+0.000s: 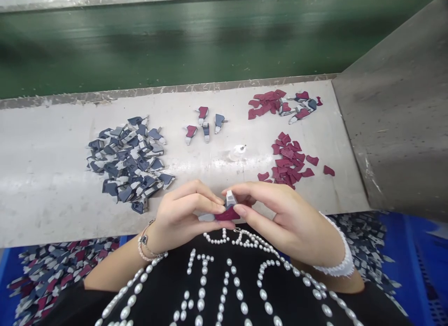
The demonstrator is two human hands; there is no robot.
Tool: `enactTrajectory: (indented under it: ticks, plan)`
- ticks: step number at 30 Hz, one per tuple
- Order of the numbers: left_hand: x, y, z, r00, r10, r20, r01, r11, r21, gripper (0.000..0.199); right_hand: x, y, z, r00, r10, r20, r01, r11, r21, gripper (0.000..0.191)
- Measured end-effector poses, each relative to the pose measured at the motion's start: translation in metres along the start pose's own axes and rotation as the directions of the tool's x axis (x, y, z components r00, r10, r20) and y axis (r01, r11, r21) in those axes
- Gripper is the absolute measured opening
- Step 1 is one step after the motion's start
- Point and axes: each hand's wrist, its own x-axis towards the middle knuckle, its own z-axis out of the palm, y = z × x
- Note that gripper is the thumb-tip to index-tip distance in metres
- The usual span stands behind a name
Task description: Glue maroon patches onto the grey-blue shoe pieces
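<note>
Close in front of my chest, both hands hold one small plastic part with a light grey tip, a dark body and a maroon side. My left hand pinches it from the left, fingertips closed on the maroon piece. From the right, my right hand grips it between thumb and fingers. Beyond the hands, several finished-looking grey, blue and maroon parts lie on the worktop. Maroon pieces are heaped to the right, and blue-grey parts form a larger pile to the left.
A second maroon heap lies at the back right beside several assembled parts. A small white object stands mid-worktop. Behind runs a green belt; a metal wall bounds the right. Blue bins of parts sit below the front edge.
</note>
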Motion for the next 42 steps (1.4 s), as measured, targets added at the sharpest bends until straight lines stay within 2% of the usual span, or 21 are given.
enactTrajectory:
  ticks: [8, 12, 14, 16, 17, 19, 21, 24, 26, 30, 36, 39, 42]
  plan:
    - [-0.003, 0.000, 0.000, 1.000, -0.001, -0.013, 0.001, 0.999, 0.033, 0.028, 0.000, -0.001, 0.005, 0.997, -0.020, -0.072, 0.011, 0.992, -0.128, 0.014]
    - [-0.009, -0.004, 0.002, 0.996, -0.010, -0.087, 0.011, 1.000, 0.007, 0.028, 0.004, 0.002, 0.008, 1.000, -0.002, 0.000, 0.002, 0.998, -0.067, 0.014]
    - [-0.011, -0.005, 0.003, 0.994, -0.029, -0.107, 0.031, 0.999, 0.015, 0.026, 0.006, 0.004, 0.009, 1.000, 0.006, -0.002, -0.006, 0.996, -0.092, 0.016]
    - [-0.012, -0.005, 0.003, 0.991, -0.100, -0.094, 0.104, 0.994, 0.038, 0.025, 0.007, 0.005, 0.010, 0.998, -0.010, -0.055, 0.000, 0.986, -0.164, 0.014]
    - [-0.012, -0.004, 0.003, 0.982, -0.171, -0.082, 0.175, 0.983, 0.046, 0.027, 0.008, 0.006, 0.011, 0.997, -0.024, -0.080, 0.007, 0.979, -0.205, 0.014]
    - [-0.011, -0.001, 0.002, 0.947, -0.319, -0.042, 0.321, 0.943, 0.085, 0.029, 0.008, 0.006, 0.013, 0.995, -0.037, -0.094, 0.009, 0.959, -0.284, 0.018]
    - [-0.008, 0.002, 0.000, 0.920, -0.392, 0.004, 0.386, 0.908, 0.161, 0.027, 0.008, 0.007, 0.016, 0.997, -0.018, -0.073, -0.009, 0.936, -0.352, 0.022]
    - [-0.003, 0.005, -0.002, 0.926, -0.376, 0.037, 0.359, 0.907, 0.219, 0.014, 0.007, 0.007, 0.020, 0.999, -0.006, -0.050, -0.016, 0.906, -0.423, 0.023]
    - [0.000, 0.005, -0.003, 0.924, -0.383, 0.026, 0.372, 0.911, 0.180, 0.017, 0.006, 0.006, 0.021, 0.998, -0.034, -0.053, 0.006, 0.891, -0.454, 0.022]
    - [0.001, 0.004, -0.003, 0.892, -0.452, 0.023, 0.448, 0.889, 0.093, 0.022, 0.005, 0.003, 0.022, 0.995, -0.083, -0.055, 0.045, 0.868, -0.495, 0.022]
    - [-0.001, -0.005, 0.002, 0.839, -0.544, 0.016, 0.544, 0.838, -0.047, 0.021, 0.009, 0.004, 0.025, 0.997, -0.070, -0.041, 0.035, 0.829, -0.558, 0.031]
    - [0.000, -0.009, 0.002, 0.819, -0.571, 0.046, 0.573, 0.819, -0.037, 0.018, 0.014, 0.007, 0.024, 0.997, -0.066, -0.033, 0.036, 0.827, -0.562, 0.030]
    - [0.000, -0.010, -0.002, 0.827, -0.553, 0.103, 0.552, 0.833, 0.038, 0.013, 0.017, 0.006, 0.023, 0.998, -0.056, -0.033, 0.029, 0.842, -0.539, 0.026]
